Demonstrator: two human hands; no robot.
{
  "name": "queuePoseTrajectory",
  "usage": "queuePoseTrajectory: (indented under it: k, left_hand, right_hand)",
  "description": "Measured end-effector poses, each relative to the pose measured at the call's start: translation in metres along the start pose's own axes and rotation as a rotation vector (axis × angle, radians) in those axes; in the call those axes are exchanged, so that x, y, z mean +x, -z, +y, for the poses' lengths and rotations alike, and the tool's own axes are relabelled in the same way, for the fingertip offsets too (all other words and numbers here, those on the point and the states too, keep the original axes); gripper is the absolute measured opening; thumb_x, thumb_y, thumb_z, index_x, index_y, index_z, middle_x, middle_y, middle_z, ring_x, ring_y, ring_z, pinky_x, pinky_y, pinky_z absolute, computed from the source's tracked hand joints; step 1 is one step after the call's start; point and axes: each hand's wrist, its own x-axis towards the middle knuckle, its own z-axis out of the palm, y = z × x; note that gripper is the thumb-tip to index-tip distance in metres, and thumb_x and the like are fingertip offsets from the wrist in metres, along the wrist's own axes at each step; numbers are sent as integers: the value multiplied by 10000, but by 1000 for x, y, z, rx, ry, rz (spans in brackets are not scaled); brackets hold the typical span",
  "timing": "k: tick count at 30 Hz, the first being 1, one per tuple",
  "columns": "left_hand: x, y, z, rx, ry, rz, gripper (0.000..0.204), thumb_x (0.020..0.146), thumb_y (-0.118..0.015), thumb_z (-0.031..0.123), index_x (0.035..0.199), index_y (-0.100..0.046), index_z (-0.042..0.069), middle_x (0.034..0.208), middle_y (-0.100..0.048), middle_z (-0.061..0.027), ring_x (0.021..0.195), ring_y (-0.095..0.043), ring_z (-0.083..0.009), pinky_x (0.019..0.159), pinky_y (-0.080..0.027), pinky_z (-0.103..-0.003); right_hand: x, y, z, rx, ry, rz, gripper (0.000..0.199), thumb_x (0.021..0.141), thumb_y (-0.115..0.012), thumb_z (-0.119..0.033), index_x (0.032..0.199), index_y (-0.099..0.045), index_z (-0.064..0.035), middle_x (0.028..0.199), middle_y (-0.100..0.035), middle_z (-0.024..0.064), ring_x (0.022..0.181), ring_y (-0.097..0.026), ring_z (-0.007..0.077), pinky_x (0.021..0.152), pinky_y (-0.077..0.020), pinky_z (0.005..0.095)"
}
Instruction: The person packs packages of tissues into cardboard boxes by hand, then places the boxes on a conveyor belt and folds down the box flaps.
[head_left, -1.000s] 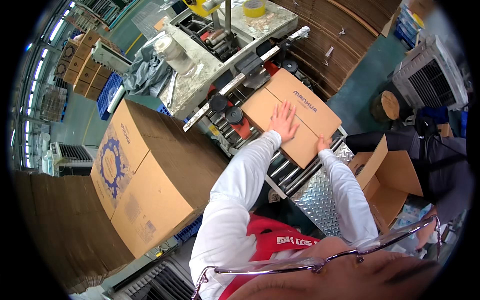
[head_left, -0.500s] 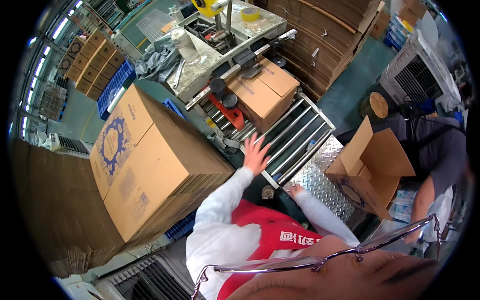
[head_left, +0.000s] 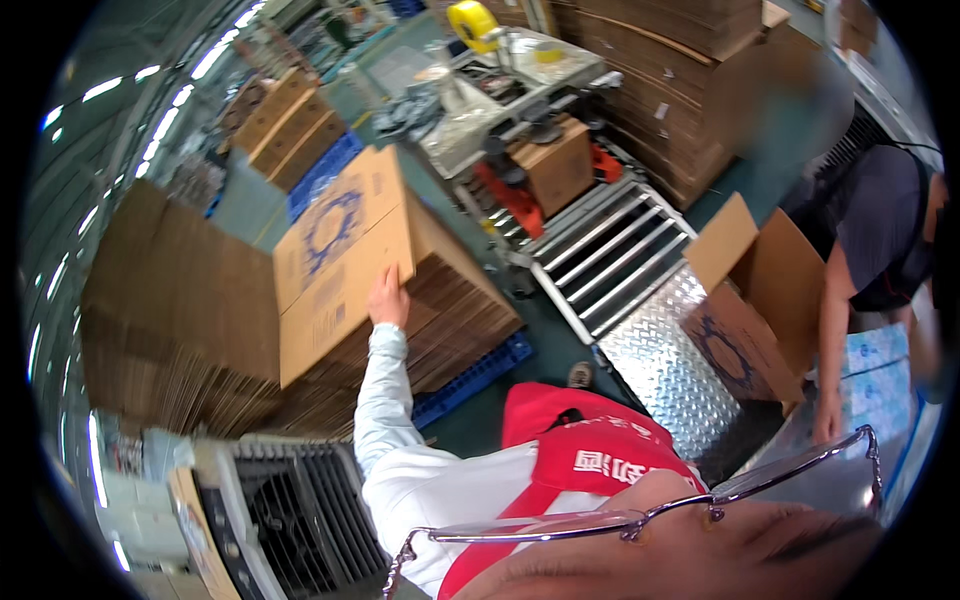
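My left hand point(head_left: 388, 297) is closed on the near right edge of a flattened carton point(head_left: 310, 290), brown cardboard with a blue printed emblem. This carton lies on top of a tall stack of flattened cartons point(head_left: 455, 310), its edge slightly raised over the stack. My fingertips lie partly out of sight beyond the edge. My right hand is not visible. At the far end of the roller conveyor point(head_left: 610, 265), a closed carton point(head_left: 558, 165) sits in the taping machine point(head_left: 500, 130), between red side guides.
An open carton point(head_left: 745, 340) stands beside the diamond-plate metal table point(head_left: 665, 345). At the right edge a co-worker's hand point(head_left: 828, 415) reaches down near blue-and-white packs point(head_left: 880, 370). More flattened cardboard point(head_left: 180, 300) stands at left. A blue pallet point(head_left: 470, 380) lies under the stack.
My left hand has moved from beside the rollers leftward onto the top flattened carton and grips its edge. My right hand has left the view. The view has turned left.
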Motion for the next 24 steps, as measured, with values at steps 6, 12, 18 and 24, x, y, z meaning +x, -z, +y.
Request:
queuePoseTrajectory:
  k: [6, 12, 18, 24]
  left_hand:
    - [27, 274, 229, -62, -825, 742, 362, 818, -770, 433, 870, -670, 89, 733, -617, -48, 634, -625, -205, 532, -490, -314]
    - [23, 333, 356, -782, -1260, 773, 366, 850, -695, 332, 622, -524, 102, 628, -480, 2, 585, -522, -140, 534, -450, -269]
    - [176, 73, 299, -1169, -123, 500, 324, 1023, -507, 326, 796, -559, 102, 672, -501, 16, 633, -518, -126, 594, -457, -268]
    - [97, -77, 340, -1681, 154, -348, 595, 1070, -290, 506, 907, -642, 55, 807, -585, -2, 772, -531, -107, 715, -415, -268]
  right_hand:
    - [5, -26, -102, 404, 691, 289, 407, 872, -716, -277, 1168, -658, -5, 1040, -706, 175, 916, -675, 283, 833, -533, 371]
    - [-143, 43, -210, 259, 1293, 632, 908, 750, -839, -241, 1478, -355, 4, 1447, -395, 220, 1321, -411, 357, 1097, -338, 456]
    - [-329, 135, -100, 222, 996, 1122, 365, 783, -754, -105, 1104, -608, -10, 1028, -636, 167, 975, -620, 365, 890, -483, 413]
    - [-318, 144, -103, 1052, 854, 1055, 361, 850, -725, -40, 1168, -555, -36, 1112, -605, 103, 1084, -587, 242, 989, -449, 386]
